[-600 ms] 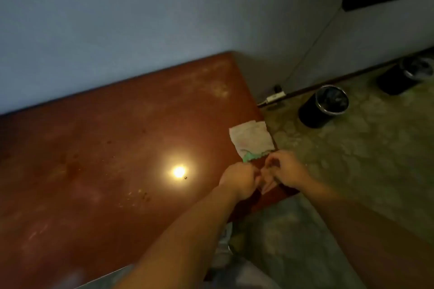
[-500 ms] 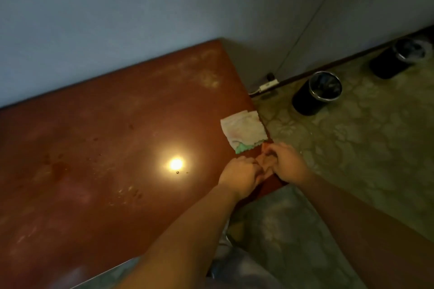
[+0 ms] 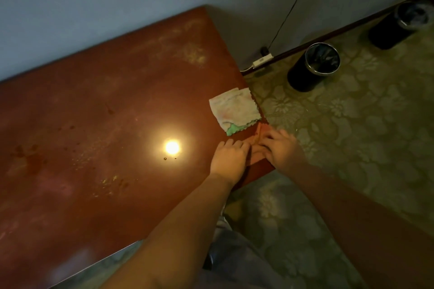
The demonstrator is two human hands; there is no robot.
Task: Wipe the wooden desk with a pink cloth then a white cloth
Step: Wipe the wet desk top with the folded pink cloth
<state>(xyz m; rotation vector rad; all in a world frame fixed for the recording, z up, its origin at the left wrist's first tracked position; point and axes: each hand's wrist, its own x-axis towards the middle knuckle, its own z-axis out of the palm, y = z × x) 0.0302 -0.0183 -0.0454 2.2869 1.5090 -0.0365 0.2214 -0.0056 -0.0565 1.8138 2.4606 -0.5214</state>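
Looking down: we see the table (image 3: 94, 112), reddish-brown wood with pale smears and dark specks.
white cloth (image 3: 234, 110): our landmark. It is folded roughly square, has a green patch at its near corner, and lies flat at the table's right edge.
pink cloth (image 3: 257, 135): on the table just nearer to us than the white cloth, by the same edge. It is mostly hidden under both hands, and we cannot tell whether the two cloths touch.
left hand (image 3: 229, 159): near-left of the white cloth, back up. Its fingers (image 3: 236, 144) are curled down onto the pink cloth, gripping it.
right hand (image 3: 281, 148): near-right of the white cloth. Its fingers (image 3: 273, 138) are bent and lie over the pink cloth; we cannot tell whether they pinch or only press.
light spot (image 3: 172, 147): a bright round reflection on the table, left of the white cloth.
near bin (image 3: 314, 65): dark with a shiny rim, on the patterned floor (image 3: 352, 124), beyond and right of the white cloth.
far bin (image 3: 399, 26): farther right again, by the wall.
power strip (image 3: 263, 60): white, on the floor beyond the white cloth, with a dark cable rising up the wall.
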